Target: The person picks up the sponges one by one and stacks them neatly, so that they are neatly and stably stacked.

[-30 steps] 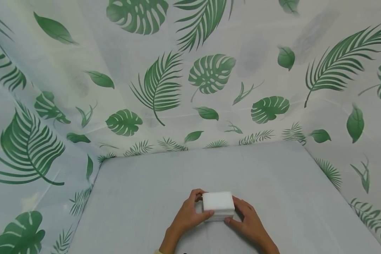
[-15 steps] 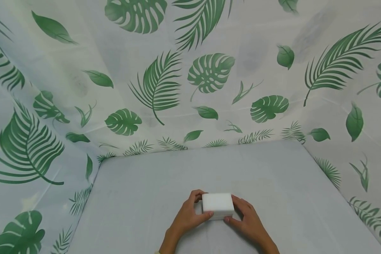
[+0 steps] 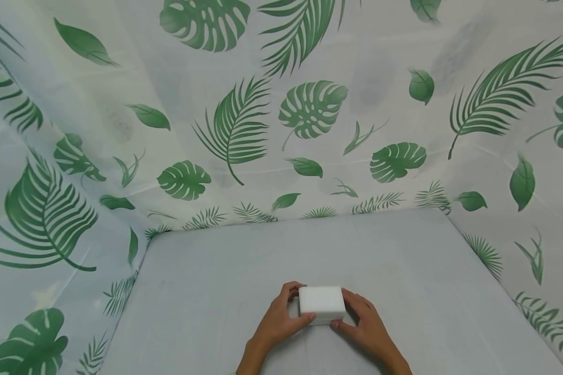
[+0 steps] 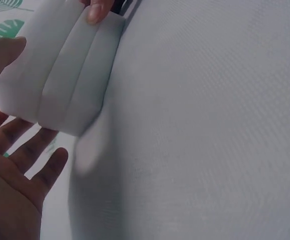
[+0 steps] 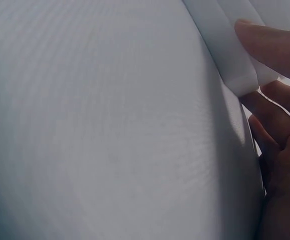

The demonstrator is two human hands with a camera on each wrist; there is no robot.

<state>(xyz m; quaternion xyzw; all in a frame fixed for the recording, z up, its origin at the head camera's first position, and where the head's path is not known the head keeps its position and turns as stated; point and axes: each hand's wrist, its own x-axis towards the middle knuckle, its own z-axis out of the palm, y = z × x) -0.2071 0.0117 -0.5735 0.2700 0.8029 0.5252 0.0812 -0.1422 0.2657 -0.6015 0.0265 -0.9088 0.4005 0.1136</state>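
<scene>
A small stack of white, smooth-sided blocks point(image 3: 321, 300), like melamine sponges, sits on the table between both hands. The left wrist view shows its layers point(image 4: 59, 70), one thicker above thinner ones, their edges nearly lined up. My left hand point(image 3: 278, 319) holds the left side, thumb on the front of the upper layer and fingers bent around the side. On the right, my right hand point(image 3: 367, 324) grips the lower layers, its thumb point(image 5: 272, 46) pressed on the front face and its fingers along the side. The far side of the stack is hidden.
A pale grey-white cloth covers the table point(image 3: 216, 271). Behind and at both sides hang white sheets point(image 3: 253, 195) printed with green leaves, meeting the table's back and side edges.
The upper block has settled slightly lower and the gaps between layers look narrower than a second ago. Both hands keep nearly the same place and hold.
</scene>
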